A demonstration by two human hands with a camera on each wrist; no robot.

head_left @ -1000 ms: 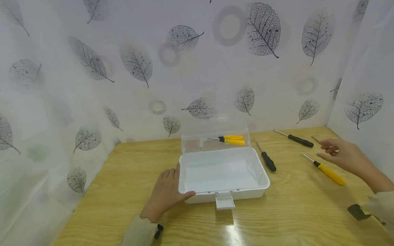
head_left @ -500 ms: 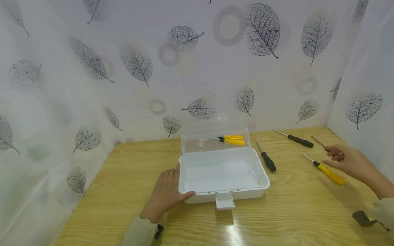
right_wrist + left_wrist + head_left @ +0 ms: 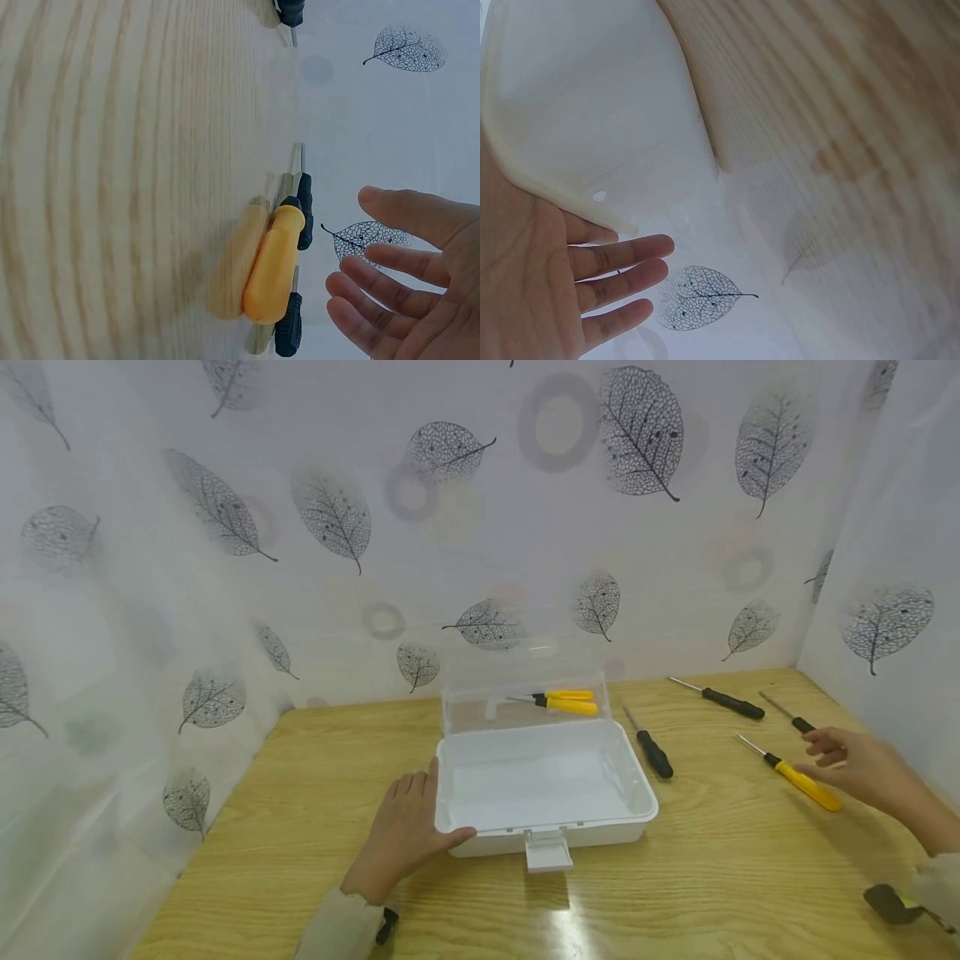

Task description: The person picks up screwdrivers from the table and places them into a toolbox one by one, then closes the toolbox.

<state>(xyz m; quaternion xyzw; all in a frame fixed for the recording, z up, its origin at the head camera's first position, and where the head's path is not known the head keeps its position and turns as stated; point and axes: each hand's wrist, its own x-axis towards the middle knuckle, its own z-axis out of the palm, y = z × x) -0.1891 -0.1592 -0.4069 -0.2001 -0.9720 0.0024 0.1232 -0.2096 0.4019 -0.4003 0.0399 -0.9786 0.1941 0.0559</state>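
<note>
A white plastic box (image 3: 607, 834) stands with its clear lid (image 3: 467, 717) folded back. My left hand (image 3: 405, 822) lies along the box's left side, thumb on the front rim; its fingers look straight in the left wrist view. My right hand (image 3: 862, 768) hovers at the right with loosely bent fingers. It partly hides a black-handled screwdriver (image 3: 802, 725); no object shows between the fingers in the right wrist view. Close to its thumb lies a yellow-handled screwdriver (image 3: 806, 787), shown large in the right wrist view.
Another black-handled screwdriver (image 3: 655, 755) lies beside the box's right wall, and one more black screwdriver (image 3: 733, 702) is farther back. Two yellow screwdrivers (image 3: 572, 705) rest in the lid. An opened latch (image 3: 548, 852) juts from the box front. Leaf-print sheeting (image 3: 525, 527) encloses the table.
My right hand has drawn back toward me and slightly right along the rightmost screwdriver, uncovering its shaft and part of its black handle. The left hand and box have stayed put.
</note>
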